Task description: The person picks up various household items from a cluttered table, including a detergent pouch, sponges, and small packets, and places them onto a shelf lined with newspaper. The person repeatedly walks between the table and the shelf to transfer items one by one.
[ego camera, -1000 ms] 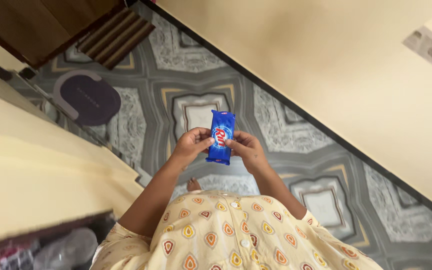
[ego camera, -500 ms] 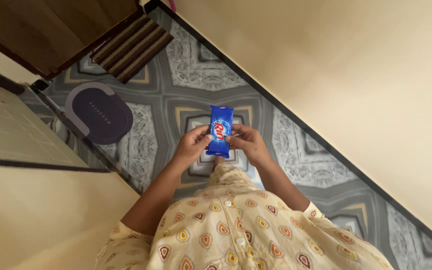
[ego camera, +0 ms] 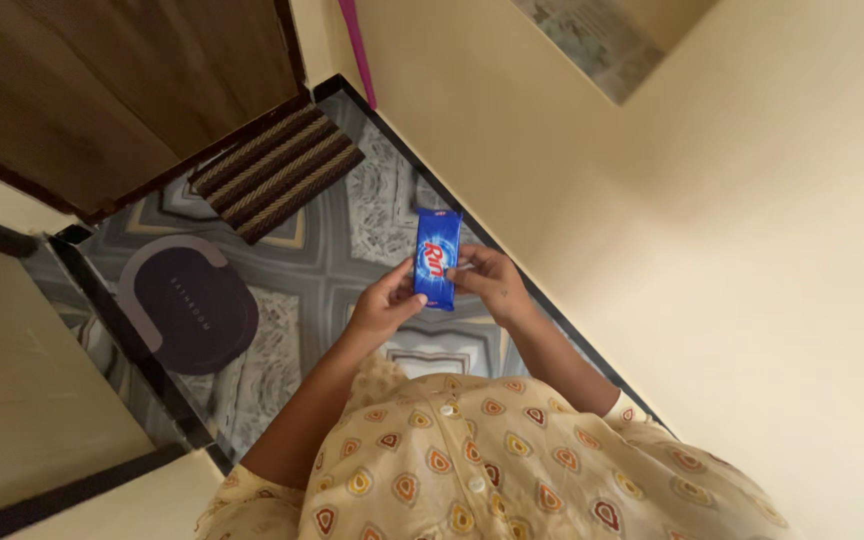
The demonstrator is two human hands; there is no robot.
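Note:
I hold a blue wrapped bar [ego camera: 436, 258], long and narrow with red and white print, upright in front of my chest. My left hand [ego camera: 384, 302] pinches its lower left edge with thumb and fingers. My right hand [ego camera: 492, 282] grips its right side, fingers curled behind the wrapper. Both hands touch the packet at mid-height. Below them is my cream patterned shirt [ego camera: 472, 460].
Patterned grey floor tiles [ego camera: 352, 240] lie below. A dark oval bath mat [ego camera: 190, 314] lies at left, a striped doormat [ego camera: 278, 168] before a brown wooden door [ego camera: 122, 80]. A cream wall [ego camera: 712, 220] runs close on the right, with a pink pole [ego camera: 358, 50] by it.
The view has swung so the door and doormat show more and the wall is nearer. The packet stays held in both hands, shifted slightly upward in view.

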